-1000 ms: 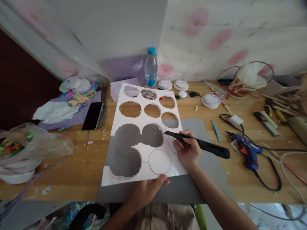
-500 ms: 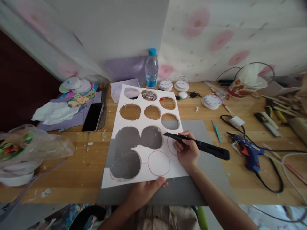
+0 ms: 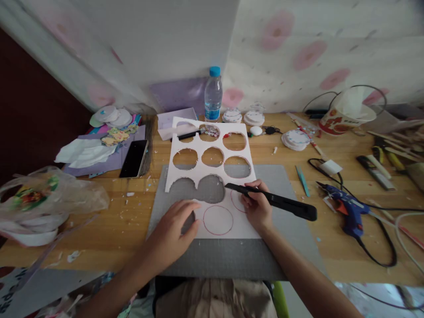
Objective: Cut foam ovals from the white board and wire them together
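Note:
A white foam board (image 3: pixel 212 176) with several rough round holes lies over the grey cutting mat (image 3: pixel 232 260). Near its lower edge are circles drawn in red, one whole and one partly covered by my right hand (image 3: pixel 259 207). That hand is closed around a black utility knife (image 3: pixel 285 205), its blade end pointing left over the board beside a cut hole. My left hand (image 3: pixel 174 225) reaches over the board's lower left, thumb and fingers apart around a hole. Nothing shows between them, and whether the fingertips touch the board I cannot tell.
A blue glue gun (image 3: pixel 347 210), a teal pair of tweezers (image 3: pixel 302 181) and a charger (image 3: pixel 331 167) lie to the right. Behind stand a water bottle (image 3: pixel 213 95) and paper-disc stacks (image 3: pixel 294 139). Leftward are a phone (image 3: pixel 133 159) and a plastic bag (image 3: pixel 82 192).
My left hand has come up from under the board's front edge to above its lower left part. The board sits slightly differently. My right hand keeps the knife in nearly the same place.

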{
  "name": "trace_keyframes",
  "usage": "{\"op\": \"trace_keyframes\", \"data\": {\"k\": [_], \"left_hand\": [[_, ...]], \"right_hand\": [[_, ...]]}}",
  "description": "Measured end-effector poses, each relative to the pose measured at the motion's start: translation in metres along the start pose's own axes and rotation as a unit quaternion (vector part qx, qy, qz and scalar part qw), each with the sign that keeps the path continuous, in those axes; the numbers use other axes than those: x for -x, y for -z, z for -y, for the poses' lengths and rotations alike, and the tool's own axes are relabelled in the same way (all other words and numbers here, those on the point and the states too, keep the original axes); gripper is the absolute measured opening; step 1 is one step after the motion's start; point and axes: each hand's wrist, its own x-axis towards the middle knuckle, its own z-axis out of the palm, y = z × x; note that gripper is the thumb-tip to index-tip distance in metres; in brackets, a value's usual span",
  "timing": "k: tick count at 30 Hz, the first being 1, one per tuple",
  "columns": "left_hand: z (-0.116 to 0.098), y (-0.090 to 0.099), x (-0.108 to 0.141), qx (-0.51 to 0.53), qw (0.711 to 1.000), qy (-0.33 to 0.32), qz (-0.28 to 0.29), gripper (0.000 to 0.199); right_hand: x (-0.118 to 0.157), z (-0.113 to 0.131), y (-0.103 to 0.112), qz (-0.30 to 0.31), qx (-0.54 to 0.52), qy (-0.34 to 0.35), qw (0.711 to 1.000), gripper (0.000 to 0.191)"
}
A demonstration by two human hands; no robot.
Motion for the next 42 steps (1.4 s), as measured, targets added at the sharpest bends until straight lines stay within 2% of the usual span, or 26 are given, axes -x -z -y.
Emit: {"op": "trace_keyframes", "data": {"k": [3,7,10,14,16,19,24,26,32,37,42], "left_hand": [[0.002,-0.021,-0.028,-0.105,0.990,-0.080,0.045,0.035],[0.001,-0.035,-0.051,-0.195,0.971,-0.096,0.101,0.032],[0.003,-0.035,-0.064,-0.191,0.972,-0.080,0.114,0.039],[0.011,-0.032,-0.076,-0.117,0.977,-0.081,0.160,0.039],[0.013,-0.031,-0.078,-0.083,0.979,-0.079,0.167,0.042],[0.012,-0.029,-0.077,-0.016,0.981,-0.041,0.190,0.044],[0.011,-0.018,-0.071,0.106,0.966,0.014,0.235,0.034],[0.014,-0.012,-0.069,0.109,0.964,0.015,0.242,0.034],[0.025,-0.001,-0.065,0.097,0.963,0.012,0.250,0.057],[0.030,-0.002,-0.065,0.089,0.965,-0.018,0.244,0.052],[0.033,-0.007,-0.062,0.067,0.968,-0.001,0.241,0.050]], "right_hand": [[0.000,0.001,0.000,0.000,0.003,0.007,1.000,0.011],[0.001,0.000,0.000,0.002,0.005,0.015,1.000,0.011],[0.002,-0.001,0.000,0.007,0.009,0.019,1.000,0.010],[0.004,0.000,-0.001,0.012,0.007,0.022,1.000,0.012],[0.003,0.001,-0.001,0.012,0.001,0.024,1.000,0.012],[0.002,0.004,-0.001,0.009,-0.010,0.028,1.000,0.012],[0.001,0.010,-0.001,0.004,-0.021,0.028,0.999,0.014],[0.001,0.011,-0.002,0.003,-0.019,0.026,0.999,0.014],[0.002,0.008,-0.002,0.011,-0.005,0.025,1.000,0.013],[0.002,0.002,0.001,0.013,0.010,0.025,1.000,0.012],[0.001,-0.001,0.004,0.015,0.019,0.017,1.000,0.011]]}}
